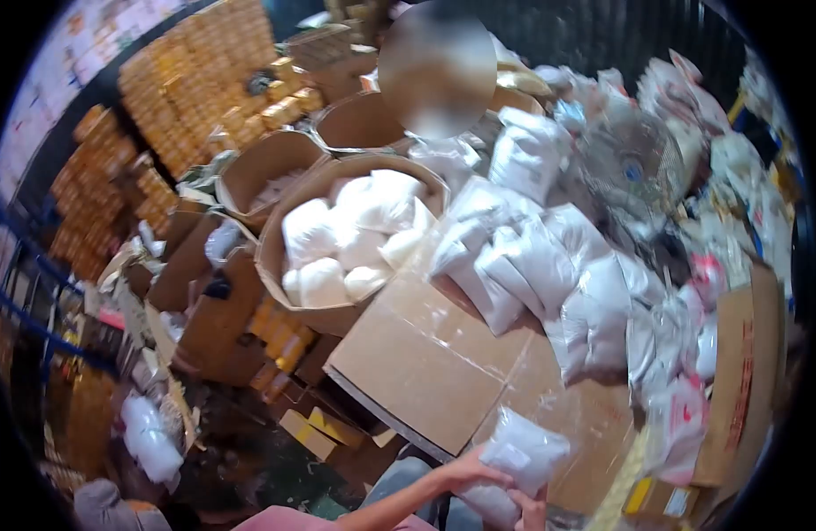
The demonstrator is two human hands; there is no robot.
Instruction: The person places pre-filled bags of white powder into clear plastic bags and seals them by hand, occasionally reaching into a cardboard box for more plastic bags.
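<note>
A clear bag of white material (526, 447) is held at the lower middle, over the near edge of the cardboard-covered table. My left hand (478, 471) grips its left side, fingers closed on it. Lower down, my right hand (530, 506) is closed on the bag's bottom right part. A flattened cardboard sheet (425, 354) lies on the table just beyond. Many similar white filled bags (549, 265) are heaped on the table's far side.
An open round carton (271, 257) holds several white bags, with more cartons (359, 119) behind. Stacked orange boxes (195, 80) stand at the back left. A fan (633, 168) and an upright cardboard box (744, 380) are at right. A blurred person (437, 71) is at the back.
</note>
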